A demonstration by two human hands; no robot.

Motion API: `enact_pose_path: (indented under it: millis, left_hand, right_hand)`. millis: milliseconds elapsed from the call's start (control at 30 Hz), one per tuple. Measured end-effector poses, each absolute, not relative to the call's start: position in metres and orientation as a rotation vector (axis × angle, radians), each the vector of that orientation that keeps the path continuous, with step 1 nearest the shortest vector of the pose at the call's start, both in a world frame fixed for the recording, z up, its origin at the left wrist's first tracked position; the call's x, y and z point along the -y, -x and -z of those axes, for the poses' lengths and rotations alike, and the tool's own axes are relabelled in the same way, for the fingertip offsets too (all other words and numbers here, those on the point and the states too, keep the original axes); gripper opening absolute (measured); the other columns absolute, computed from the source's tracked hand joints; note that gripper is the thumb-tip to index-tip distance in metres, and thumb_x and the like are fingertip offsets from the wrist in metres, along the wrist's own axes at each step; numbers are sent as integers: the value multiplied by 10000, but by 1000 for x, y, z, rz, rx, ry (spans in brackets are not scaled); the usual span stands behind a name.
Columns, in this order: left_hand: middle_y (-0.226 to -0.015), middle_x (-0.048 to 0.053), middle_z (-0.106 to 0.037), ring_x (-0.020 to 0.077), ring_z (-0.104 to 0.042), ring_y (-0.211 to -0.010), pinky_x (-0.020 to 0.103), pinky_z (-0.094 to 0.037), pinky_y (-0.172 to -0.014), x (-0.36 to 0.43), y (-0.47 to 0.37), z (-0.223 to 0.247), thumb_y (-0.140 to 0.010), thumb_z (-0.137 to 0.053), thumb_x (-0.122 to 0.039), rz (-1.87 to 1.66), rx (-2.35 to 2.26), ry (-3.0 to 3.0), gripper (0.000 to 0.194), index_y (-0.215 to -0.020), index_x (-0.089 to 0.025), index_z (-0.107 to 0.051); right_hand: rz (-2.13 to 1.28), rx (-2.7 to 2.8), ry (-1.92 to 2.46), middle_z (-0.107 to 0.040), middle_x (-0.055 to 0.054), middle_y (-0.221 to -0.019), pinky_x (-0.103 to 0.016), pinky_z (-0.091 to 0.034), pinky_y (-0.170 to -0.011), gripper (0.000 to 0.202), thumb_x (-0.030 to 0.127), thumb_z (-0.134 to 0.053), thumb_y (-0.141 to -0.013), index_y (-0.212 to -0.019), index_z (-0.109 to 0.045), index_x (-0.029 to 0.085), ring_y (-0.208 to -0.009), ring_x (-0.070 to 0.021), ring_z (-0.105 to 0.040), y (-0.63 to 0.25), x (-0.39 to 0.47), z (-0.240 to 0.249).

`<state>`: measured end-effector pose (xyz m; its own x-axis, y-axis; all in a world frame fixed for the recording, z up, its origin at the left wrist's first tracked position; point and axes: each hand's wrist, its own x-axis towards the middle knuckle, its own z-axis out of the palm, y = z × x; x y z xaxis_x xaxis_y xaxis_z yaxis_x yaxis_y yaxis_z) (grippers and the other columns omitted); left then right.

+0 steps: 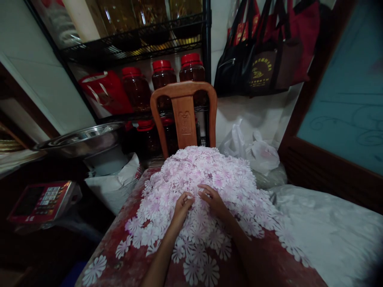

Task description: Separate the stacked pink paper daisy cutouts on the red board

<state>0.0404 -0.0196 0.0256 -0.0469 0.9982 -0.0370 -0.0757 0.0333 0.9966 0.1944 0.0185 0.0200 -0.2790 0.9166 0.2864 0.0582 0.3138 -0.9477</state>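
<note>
A large heap of white and pale pink flower-shaped cutouts [206,171] covers much of a dark red tabletop [125,223]. Over the middle of the heap, my left hand [183,203] has its fingers curled and thumb and forefinger together; a pale bit shows at the fingertips, too small to make out against the flowers. Close beside it, my right hand [213,200] is bent with its fingers apart, nothing visible in it, its fingertips near the left hand. A single flower cutout [94,271] lies apart at the table's front left.
A wooden chair [187,119] stands behind the table, before a rack of red-lidded jars [191,67]. A scale [42,201] and a steel basin [89,139] are at left. A white sack [329,231] lies at right, and bags [260,67] hang on the wall.
</note>
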Motion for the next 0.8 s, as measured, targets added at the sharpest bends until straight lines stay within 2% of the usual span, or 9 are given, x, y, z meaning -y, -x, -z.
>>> enact_pose_path:
  millis: [67, 167, 267, 367, 467, 567, 633, 800]
  left_hand:
    - [-610, -46, -428, 11, -388, -558, 107, -302, -540, 20, -40, -26, -660, -593, -373, -1256, -1217, -1109, 291, -839, -160, -508]
    - [-637, -45, -434, 14, -391, -575, 104, -309, -548, 21, -40, -26, -666, -562, -343, -1273, -1243, -1089, 306, -917, -179, -497]
    - [-657, -46, -449, 18, -387, -572, 111, -314, -553, 21, -40, -26, -681, -535, -367, -1279, -1253, -1074, 401, -1043, -211, -462]
    - [-720, -25, -507, 24, -414, -609, 116, -315, -564, 21, -40, -27, -674, -553, -423, -1264, -1250, -1097, 415, -1017, -194, -508]
    - [-695, -25, -510, 21, -406, -601, 120, -297, -559, 19, -40, -27, -658, -579, -433, -1245, -1245, -1127, 360, -887, -156, -546]
    - [-622, -40, -466, 18, -386, -570, 128, -289, -555, 17, -40, -26, -641, -604, -408, -1234, -1221, -1157, 315, -782, -137, -526]
    - [-595, -47, -440, 17, -376, -556, 130, -284, -550, 17, -40, -25, -647, -601, -411, -1231, -1212, -1167, 311, -755, -135, -506]
    - [-592, -54, -402, 14, -357, -546, 124, -273, -533, 18, -40, -24, -673, -568, -465, -1249, -1243, -1145, 349, -796, -150, -481]
  right_hand:
    - [-1112, 1607, 926, -633, -55, -987, -296, -437, -833, 404, 442, -538, -796, -1101, -597, 184, -903, -175, -577, -194, -19, -19]
    - [-1129, 1651, 901, -655, -47, -912, -298, -419, -872, 307, 429, -569, -770, -889, -678, 167, -908, -185, -579, -193, -21, -17]
    - [-1140, 1682, 872, -654, -39, -794, -287, -436, -810, 285, 414, -567, -762, -758, -675, 150, -804, -175, -583, -193, -22, -16]
    - [-1128, 1683, 866, -637, -29, -749, -272, -435, -776, 270, 401, -583, -745, -708, -651, 142, -762, -162, -568, -194, -23, -15]
    - [-1115, 1670, 870, -632, -28, -780, -267, -433, -790, 259, 400, -595, -739, -755, -640, 145, -794, -158, -568, -194, -22, -15]
    - [-1106, 1641, 892, -623, -43, -997, -292, -409, -891, 339, 416, -613, -733, -973, -624, 177, -959, -174, -556, -195, -20, -14]
    - [-1108, 1637, 907, -607, -53, -1074, -316, -384, -941, 404, 431, -634, -714, -1037, -615, 190, -1029, -190, -537, -195, -19, -14]
    - [-1118, 1676, 874, -648, -48, -883, -305, -415, -877, 315, 446, -628, -706, -839, -663, 162, -892, -192, -576, -194, -22, -14]
